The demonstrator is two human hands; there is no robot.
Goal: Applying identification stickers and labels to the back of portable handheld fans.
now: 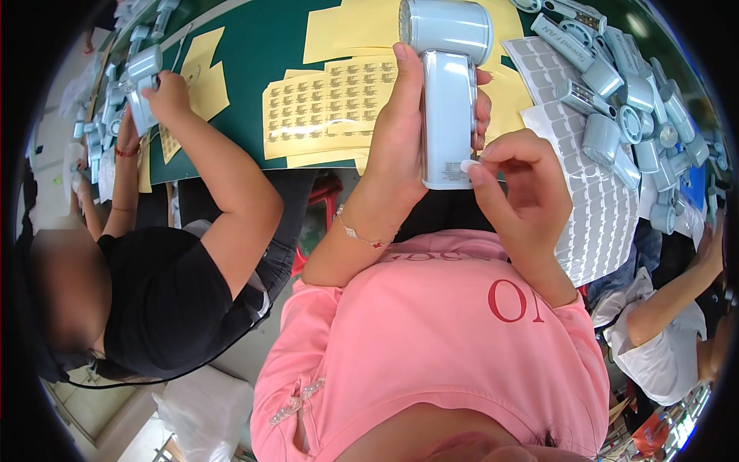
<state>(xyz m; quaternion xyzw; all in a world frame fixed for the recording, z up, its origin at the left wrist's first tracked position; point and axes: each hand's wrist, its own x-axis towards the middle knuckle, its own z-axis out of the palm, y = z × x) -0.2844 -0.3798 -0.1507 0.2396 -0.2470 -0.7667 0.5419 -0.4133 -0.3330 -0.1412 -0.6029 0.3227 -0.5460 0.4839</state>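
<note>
My left hand (400,131) is wrapped round the handle of a light blue handheld fan (449,115), which stands upright in front of my chest. Its thumb lies along the left side and its fingertips come round the right edge. The fan's round head is at the top, and a small block of fine print sits near the handle's bottom. My right hand (531,185) is closed in a pinch at the lower right corner of the handle. A small whitish spot shows at its thumb tip; whether it is a nail or a bit of label I cannot tell.
Yellow sheets of small printed labels (331,108) lie on the green table (254,46). At the right, more blue fans (616,146) are heaped over grey-and-white sticker sheets (600,223). To my left, a co-worker in black (173,285) holds another fan (144,85); another person sits at the right.
</note>
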